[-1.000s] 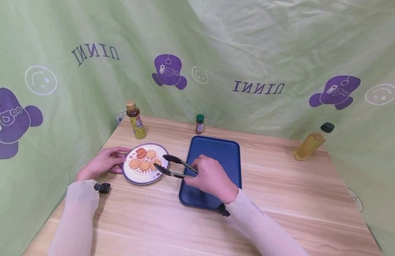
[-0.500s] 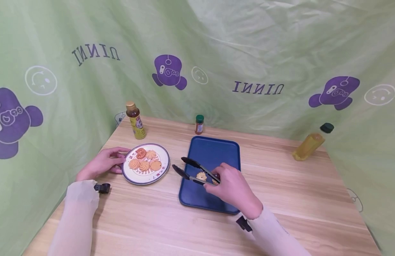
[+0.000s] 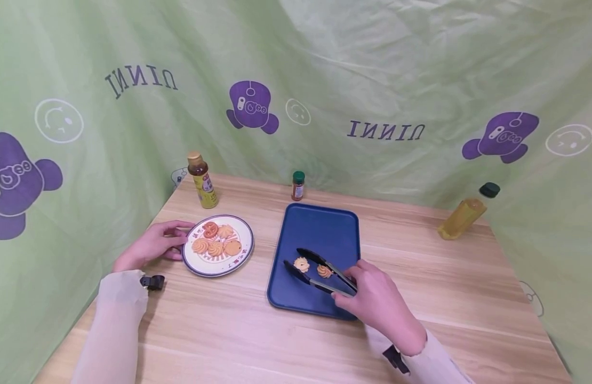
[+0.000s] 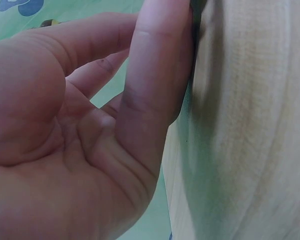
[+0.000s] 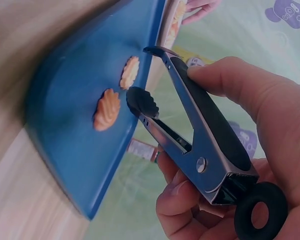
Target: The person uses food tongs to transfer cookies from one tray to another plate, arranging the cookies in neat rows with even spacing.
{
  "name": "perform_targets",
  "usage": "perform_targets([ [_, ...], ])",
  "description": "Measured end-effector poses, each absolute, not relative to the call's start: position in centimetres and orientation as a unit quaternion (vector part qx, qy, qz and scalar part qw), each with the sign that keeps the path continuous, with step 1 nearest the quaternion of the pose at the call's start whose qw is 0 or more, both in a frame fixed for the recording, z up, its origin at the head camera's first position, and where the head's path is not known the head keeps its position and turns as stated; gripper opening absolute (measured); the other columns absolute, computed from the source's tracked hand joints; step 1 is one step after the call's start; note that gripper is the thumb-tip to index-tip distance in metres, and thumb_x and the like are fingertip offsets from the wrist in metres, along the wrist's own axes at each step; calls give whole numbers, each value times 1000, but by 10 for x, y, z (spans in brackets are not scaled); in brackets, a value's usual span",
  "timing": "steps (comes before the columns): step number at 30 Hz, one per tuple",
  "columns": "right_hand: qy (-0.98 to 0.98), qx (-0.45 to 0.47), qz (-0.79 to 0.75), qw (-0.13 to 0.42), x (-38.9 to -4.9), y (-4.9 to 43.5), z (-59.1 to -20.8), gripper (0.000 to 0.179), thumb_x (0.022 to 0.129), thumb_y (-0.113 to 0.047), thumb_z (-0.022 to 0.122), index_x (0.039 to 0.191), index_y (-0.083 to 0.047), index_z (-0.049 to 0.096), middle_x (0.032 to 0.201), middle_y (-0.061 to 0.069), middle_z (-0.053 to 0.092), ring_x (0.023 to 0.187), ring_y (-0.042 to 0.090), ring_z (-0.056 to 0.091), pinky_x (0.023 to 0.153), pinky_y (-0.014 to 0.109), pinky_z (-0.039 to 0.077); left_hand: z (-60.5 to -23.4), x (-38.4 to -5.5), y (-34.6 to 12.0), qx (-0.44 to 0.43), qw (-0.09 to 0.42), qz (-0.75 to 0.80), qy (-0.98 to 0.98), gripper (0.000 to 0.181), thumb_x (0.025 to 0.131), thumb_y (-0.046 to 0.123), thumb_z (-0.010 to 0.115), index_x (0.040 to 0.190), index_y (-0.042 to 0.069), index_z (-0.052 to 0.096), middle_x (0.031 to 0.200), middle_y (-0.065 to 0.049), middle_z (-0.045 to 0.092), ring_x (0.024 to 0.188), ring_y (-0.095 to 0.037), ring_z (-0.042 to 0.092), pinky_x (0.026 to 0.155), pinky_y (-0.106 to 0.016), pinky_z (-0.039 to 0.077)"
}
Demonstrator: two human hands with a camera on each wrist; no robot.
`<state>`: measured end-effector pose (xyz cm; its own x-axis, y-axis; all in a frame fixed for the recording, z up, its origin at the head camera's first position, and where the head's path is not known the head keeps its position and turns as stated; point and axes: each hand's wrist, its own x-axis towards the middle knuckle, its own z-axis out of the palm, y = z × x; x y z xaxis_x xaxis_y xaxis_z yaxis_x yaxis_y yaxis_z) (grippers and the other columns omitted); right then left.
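Note:
In the head view my left hand (image 3: 149,245) rests against the left rim of a white plate (image 3: 195,261) edged in blue. Several cookies, such as a swirled one (image 3: 200,246), lie on the plate. My right hand (image 3: 377,290) grips black-and-silver kitchen tongs (image 5: 210,130) by the hinge end, over the dark blue tray (image 3: 320,226). The tongs' arms stand apart, with nothing pinched between the tips. Two cookies lie on the tray: a pale scalloped one (image 3: 302,264), and a swirled one (image 5: 107,110) nearer my right hand.
A yellow-labelled bottle (image 3: 206,186) stands behind the plate. Beyond the tray is a small green-capped spice jar (image 3: 298,189). A bottle of yellow liquid (image 3: 463,218) stands at the far right. A green printed curtain (image 3: 325,80) hangs behind the wooden table (image 3: 219,325).
My right hand has carried the tongs from over the plate rightward and nearer, over the tray. Its two cookies have come into view from behind that hand. My left hand has stayed in place.

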<state>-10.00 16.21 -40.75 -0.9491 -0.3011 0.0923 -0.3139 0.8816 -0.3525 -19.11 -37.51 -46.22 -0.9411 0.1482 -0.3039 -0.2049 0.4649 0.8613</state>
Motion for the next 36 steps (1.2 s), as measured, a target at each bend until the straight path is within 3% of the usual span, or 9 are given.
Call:
perform_targets([
  [15,-970,184,148,63,-86,176,-403,36,79,-36,96,99,-9,81,83,-4,58,70,10,46,56,25,42,-459,-192,-375,-14,171,518,838,57,113,1,58,168,-5,41,130,-24,61,86,-16,76,81,-36,76],
  [36,-970,186,142,69,-86,175,-402,36,78,-33,98,98,-8,81,84,-4,60,69,9,50,55,28,49,-461,-191,-375,-12,170,514,840,57,114,2,57,168,-5,41,130,-23,61,89,-15,76,81,-36,76],
])
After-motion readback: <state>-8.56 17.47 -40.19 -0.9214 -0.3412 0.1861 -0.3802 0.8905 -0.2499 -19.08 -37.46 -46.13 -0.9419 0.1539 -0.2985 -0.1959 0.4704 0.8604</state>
